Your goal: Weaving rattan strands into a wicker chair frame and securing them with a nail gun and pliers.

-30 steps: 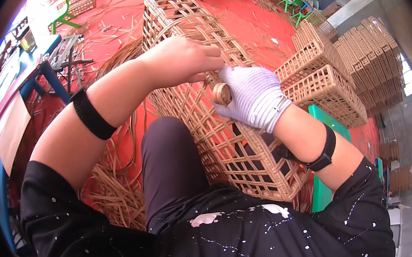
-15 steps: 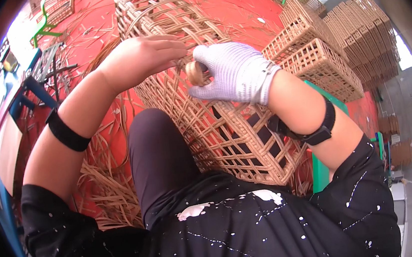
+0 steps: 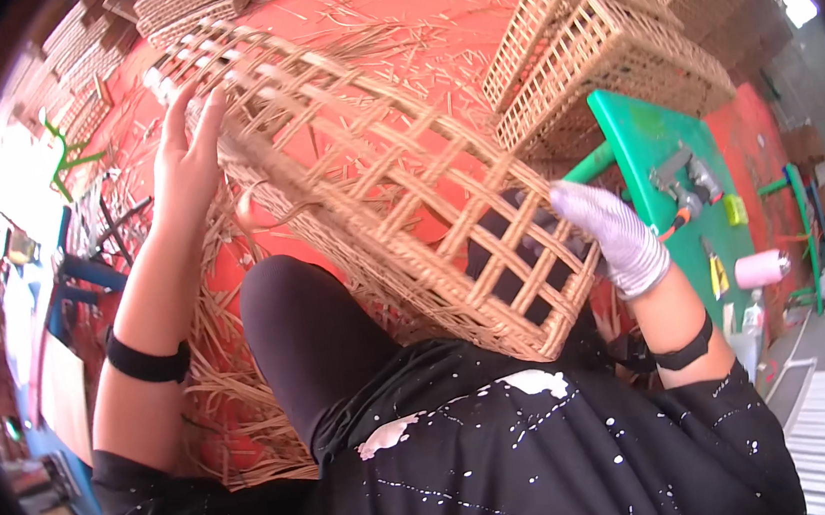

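A long woven basket, tan with an open lattice, lies tilted across my lap, from far left to near right. My bare left hand is at its far left side, fingers stretched and apart against the edge; some contact is blurred. My right hand, in a whitish knitted glove, closes on the basket's right edge near the near corner. Its fingertips are partly hidden by the weave. A loose curled strip sticks out from the basket's left side.
A green stool at my right carries a power tool and a yellow-handled tool. Stacked woven baskets stand at the far right. Cane scraps litter the red floor. Blue-framed furniture is at the left.
The basket has swung so its far end points left, and its lattice face has turned up. My hands have moved apart; the tan bundle in my right hand is out of sight.
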A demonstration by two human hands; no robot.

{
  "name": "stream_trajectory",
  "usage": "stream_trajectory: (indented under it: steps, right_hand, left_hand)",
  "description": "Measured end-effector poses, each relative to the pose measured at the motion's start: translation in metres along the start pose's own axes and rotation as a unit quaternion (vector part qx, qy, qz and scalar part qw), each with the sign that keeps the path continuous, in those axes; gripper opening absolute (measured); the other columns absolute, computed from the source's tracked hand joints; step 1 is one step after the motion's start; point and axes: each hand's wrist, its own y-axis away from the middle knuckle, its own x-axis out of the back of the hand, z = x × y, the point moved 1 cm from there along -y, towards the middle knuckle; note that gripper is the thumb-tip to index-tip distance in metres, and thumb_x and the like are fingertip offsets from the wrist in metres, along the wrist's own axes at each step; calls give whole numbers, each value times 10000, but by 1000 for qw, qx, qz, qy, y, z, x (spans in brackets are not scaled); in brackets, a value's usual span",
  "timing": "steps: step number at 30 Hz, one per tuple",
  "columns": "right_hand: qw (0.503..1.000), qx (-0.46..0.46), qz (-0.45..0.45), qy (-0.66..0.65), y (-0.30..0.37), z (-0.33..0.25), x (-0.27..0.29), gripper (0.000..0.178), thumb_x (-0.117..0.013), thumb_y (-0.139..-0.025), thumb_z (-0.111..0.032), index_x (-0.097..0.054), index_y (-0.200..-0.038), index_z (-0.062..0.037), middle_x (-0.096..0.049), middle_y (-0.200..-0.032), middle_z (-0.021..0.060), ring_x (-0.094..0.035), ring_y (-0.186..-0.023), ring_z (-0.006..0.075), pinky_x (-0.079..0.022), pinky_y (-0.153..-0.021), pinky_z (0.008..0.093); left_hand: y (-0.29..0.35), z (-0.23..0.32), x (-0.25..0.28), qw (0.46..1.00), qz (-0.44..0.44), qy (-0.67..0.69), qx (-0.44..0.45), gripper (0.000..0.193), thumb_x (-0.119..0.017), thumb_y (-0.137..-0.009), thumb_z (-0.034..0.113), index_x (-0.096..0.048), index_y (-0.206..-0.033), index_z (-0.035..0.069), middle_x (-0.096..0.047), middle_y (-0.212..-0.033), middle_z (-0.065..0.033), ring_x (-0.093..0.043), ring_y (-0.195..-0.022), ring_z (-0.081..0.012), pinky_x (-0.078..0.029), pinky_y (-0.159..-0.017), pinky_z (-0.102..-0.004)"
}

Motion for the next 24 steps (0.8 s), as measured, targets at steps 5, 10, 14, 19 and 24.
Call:
stream_trajectory:
  steps: [5, 10, 14, 19, 24]
  right_hand:
    - [995, 17, -47, -91, -9, 7, -29, 361, -651, -882, -259, -590, -1091, 29, -674, -906, 82, -636, -844, 134, -508, -748, 306]
    - [989, 140, 48, 14, 7, 26, -53, 384, -649, -865, -319, -516, -949, 31, -594, -747, 227, -614, -715, 388, -480, -639, 434]
    - [981, 167, 86, 51, 22, 26, -56, 418, -651, -850, -321, -488, -969, 44, -571, -717, 243, -591, -694, 423, -467, -633, 480]
    - [988, 142, 67, 2, 21, 34, -58, 451, -626, -872, -303, -434, -1027, 74, -575, -702, 257, -609, -684, 421, -470, -614, 479]
    - [990, 118, -8, -74, 10, 29, -66, 541, -602, -879, -350, -378, -1093, 94, -604, -840, 299, -628, -783, 436, -496, -676, 471]
  left_hand:
    - [-7, -26, -22, 995, 55, -65, 50, 732, -662, -826, 470, -450, -1351, 6, -308, -1455, -232, -292, -1364, -322, -258, -1104, -393]
    - [-1, 25, -44, 979, 12, 167, 116, 612, -612, -910, 166, -310, -1434, 76, -500, -1247, -159, -646, -853, -191, -553, -644, -305]
    - [-3, 25, -54, 978, -46, 162, 122, 575, -602, -917, 144, -319, -1410, 61, -494, -1265, -162, -611, -1001, -212, -554, -762, -317]
    - [-24, 25, -91, 974, -91, 178, 104, 552, -567, -940, 209, -328, -1423, 91, -503, -1272, -111, -602, -1002, -197, -536, -757, -301]
    - [-70, 17, -106, 980, -145, 91, 104, 545, -575, -937, 256, -375, -1411, 78, -543, -1235, -74, -566, -986, -140, -477, -786, -253]
